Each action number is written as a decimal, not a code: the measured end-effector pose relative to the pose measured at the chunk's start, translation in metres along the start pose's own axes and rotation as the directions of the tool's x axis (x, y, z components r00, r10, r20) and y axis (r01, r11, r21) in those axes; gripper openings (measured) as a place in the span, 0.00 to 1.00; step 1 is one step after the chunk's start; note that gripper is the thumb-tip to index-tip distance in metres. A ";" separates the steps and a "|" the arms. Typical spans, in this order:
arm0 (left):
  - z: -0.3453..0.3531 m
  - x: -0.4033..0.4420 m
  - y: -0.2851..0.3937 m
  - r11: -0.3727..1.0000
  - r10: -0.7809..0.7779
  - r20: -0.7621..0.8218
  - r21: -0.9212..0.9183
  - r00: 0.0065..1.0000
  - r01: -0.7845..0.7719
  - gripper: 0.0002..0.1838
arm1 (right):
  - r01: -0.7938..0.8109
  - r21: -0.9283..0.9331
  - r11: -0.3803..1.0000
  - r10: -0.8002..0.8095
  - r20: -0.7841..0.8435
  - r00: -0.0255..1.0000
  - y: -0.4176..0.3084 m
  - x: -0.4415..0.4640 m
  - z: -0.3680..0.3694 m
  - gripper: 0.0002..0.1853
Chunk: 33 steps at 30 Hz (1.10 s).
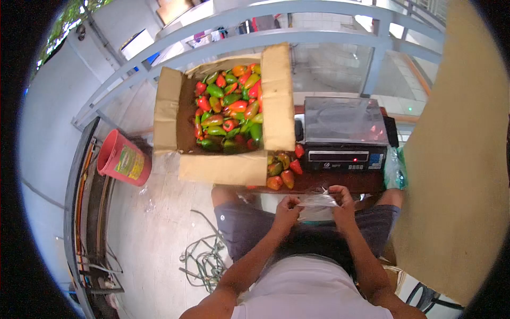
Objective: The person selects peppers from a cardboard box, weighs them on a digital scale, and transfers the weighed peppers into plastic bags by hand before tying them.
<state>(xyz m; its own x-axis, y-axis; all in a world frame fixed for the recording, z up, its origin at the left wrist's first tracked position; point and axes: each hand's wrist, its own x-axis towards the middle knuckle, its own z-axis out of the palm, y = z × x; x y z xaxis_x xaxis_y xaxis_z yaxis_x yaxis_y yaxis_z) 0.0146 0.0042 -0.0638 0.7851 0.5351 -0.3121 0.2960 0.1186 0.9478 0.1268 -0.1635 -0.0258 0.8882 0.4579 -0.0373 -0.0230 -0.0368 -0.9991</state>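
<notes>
A clear plastic bag (317,206) is stretched between my two hands, above my lap. My left hand (288,210) pinches one side of it, and my right hand (342,201) grips the other side with the fingers closed. Just beyond the hands, several red and brownish-green peppers (281,169) lie on the dark table edge. Behind them a cardboard box (223,169) with its flaps folded out holds many red, green and orange peppers (231,106). To the right of the loose peppers stands a black digital scale (340,158) with a bare metal pan (345,121).
A red bucket (123,159) stands on the floor at the left, near a dark metal frame (79,212). Tangled green straps (204,260) lie by my left leg. A green-tinted plastic bag (396,169) hangs right of the scale. Grey railings (319,38) run behind; a tan panel (457,175) rises at right.
</notes>
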 end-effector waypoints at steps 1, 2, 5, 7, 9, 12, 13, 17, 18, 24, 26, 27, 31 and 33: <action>0.001 0.004 0.009 0.995 -0.074 -0.050 -0.065 0.996 0.070 0.11 | -0.153 0.257 0.954 0.126 0.122 0.985 -0.004 0.000 0.000 0.21; 0.001 0.007 0.017 0.981 -0.159 -0.087 -0.129 0.984 0.147 0.11 | -0.318 0.476 0.820 0.212 0.263 0.941 -0.008 -0.004 -0.004 0.21; 0.007 0.000 0.032 0.826 -0.200 0.024 -0.533 0.979 0.182 0.12 | -0.515 0.496 0.699 0.314 0.434 0.844 -0.023 -0.010 -0.011 0.24; 0.008 -0.002 0.030 0.801 -0.071 0.119 -0.585 0.990 0.127 0.14 | -0.345 0.226 0.911 0.264 0.323 0.909 -0.014 -0.010 -0.017 0.25; 0.012 -0.012 0.037 0.874 0.009 0.220 -0.476 0.975 0.099 0.17 | 0.051 -0.279 0.959 -0.002 0.171 0.985 0.018 -0.002 -0.023 0.26; 0.022 -0.016 0.045 0.990 0.140 0.148 0.014 0.979 -0.143 0.19 | 0.121 -0.377 0.918 -0.135 -0.009 0.991 -0.008 0.004 -0.019 0.27; 0.023 -0.015 0.045 0.929 0.235 0.118 0.264 0.965 -0.259 0.20 | 0.185 -0.379 0.907 -0.227 -0.069 0.971 -0.012 0.006 -0.016 0.27; -0.002 0.026 -0.019 0.929 0.213 -0.009 0.310 0.977 -0.200 0.19 | 0.089 -0.358 0.929 -0.134 -0.103 0.986 -0.025 0.006 -0.015 0.29; 0.009 0.015 0.014 0.965 0.196 -0.152 0.203 0.969 -0.163 0.12 | 0.096 -0.375 0.922 -0.148 -0.114 0.982 -0.020 0.007 -0.015 0.30; 0.025 -0.003 0.038 0.940 0.006 0.182 -0.336 0.983 0.057 0.16 | 0.104 -0.291 0.951 -0.182 -0.256 0.949 0.019 0.019 -0.020 0.29; 0.028 0.001 0.030 0.971 0.130 0.215 -0.227 0.968 -0.080 0.16 | 0.089 -0.274 0.958 -0.173 -0.299 0.938 0.017 0.024 -0.024 0.30; 0.027 0.007 0.023 0.996 0.084 0.197 -0.022 0.977 -0.081 0.15 | 0.079 -0.271 0.959 -0.168 -0.325 0.931 0.012 0.024 -0.027 0.31; 0.022 0.035 -0.004 0.999 -0.030 0.044 -0.026 0.999 0.031 0.13 | 0.173 -0.234 0.957 -0.212 -0.154 0.965 -0.021 0.012 -0.023 0.32; 0.019 0.037 -0.004 0.965 -0.014 0.028 -0.262 1.000 0.021 0.11 | 0.117 -0.175 0.977 -0.136 -0.095 0.986 -0.021 0.011 -0.023 0.31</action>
<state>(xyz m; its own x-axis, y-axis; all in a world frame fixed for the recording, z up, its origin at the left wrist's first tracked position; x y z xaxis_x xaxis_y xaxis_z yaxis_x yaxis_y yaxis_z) 0.0533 0.0074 -0.0802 0.7955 0.5100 -0.3272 0.1596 0.3446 0.9251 0.1476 -0.1779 -0.0049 0.9227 0.3721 0.1007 0.1623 -0.1380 -0.9770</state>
